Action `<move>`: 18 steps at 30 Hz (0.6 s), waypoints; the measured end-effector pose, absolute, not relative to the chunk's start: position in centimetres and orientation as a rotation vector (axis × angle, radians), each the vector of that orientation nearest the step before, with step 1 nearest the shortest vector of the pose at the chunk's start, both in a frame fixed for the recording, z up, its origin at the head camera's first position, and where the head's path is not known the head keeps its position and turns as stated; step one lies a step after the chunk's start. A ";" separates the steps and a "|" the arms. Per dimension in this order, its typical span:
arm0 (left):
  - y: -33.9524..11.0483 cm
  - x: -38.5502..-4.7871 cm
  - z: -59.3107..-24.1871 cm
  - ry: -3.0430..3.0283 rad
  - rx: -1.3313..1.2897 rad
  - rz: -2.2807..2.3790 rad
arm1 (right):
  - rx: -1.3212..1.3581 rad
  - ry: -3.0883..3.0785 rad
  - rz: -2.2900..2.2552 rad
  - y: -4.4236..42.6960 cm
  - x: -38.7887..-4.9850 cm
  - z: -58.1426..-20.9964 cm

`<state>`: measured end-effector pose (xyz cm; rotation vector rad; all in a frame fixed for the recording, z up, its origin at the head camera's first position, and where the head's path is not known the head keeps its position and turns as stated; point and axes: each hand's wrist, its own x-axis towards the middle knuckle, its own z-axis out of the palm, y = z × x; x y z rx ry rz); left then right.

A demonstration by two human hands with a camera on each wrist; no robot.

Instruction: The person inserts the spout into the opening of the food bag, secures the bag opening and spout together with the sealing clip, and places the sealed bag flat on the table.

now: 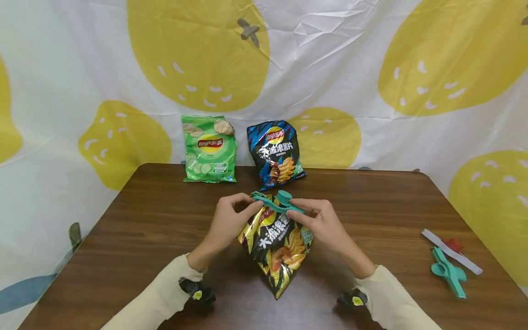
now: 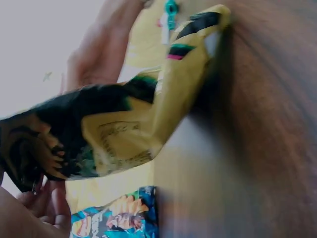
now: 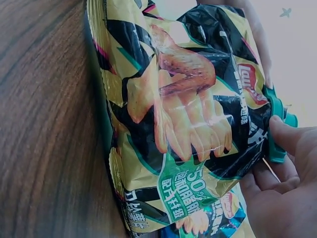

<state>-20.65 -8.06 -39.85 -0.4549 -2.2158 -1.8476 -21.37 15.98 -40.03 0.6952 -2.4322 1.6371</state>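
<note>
A black and yellow chip bag (image 1: 284, 247) hangs tilted between both hands, a green clip (image 1: 272, 205) lying across its top edge. My left hand (image 1: 227, 224) pinches the clip's left end with thumb and fingers. At the clip's right end, my right hand (image 1: 326, 224) pinches it the same way. The right wrist view shows the bag's front (image 3: 193, 109), with the green clip (image 3: 277, 124) at its edge beside the thumb of my right hand (image 3: 282, 183). In the left wrist view the bag (image 2: 124, 129) partly hides the fingers of my left hand (image 2: 39, 210).
A green chip bag (image 1: 210, 151) and a blue and black chip bag (image 1: 275, 153) stand at the table's back edge. Toward the right of the table (image 1: 165, 229) lie another green clip (image 1: 448, 272) and a whitish strip clip (image 1: 451, 252) with a red part.
</note>
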 end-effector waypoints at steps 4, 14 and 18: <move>-8.3 -20.8 -39.5 -2.230 -0.498 -1.894 | 0.705 -2.452 1.648 16.1 -21.6 -40.2; -6.7 -20.5 -39.6 -2.046 -0.637 -2.036 | 0.715 -2.497 1.504 14.5 -20.1 -39.4; -5.6 -20.0 -40.1 -2.031 -0.513 -2.134 | 0.631 -2.433 1.546 13.7 -19.8 -39.6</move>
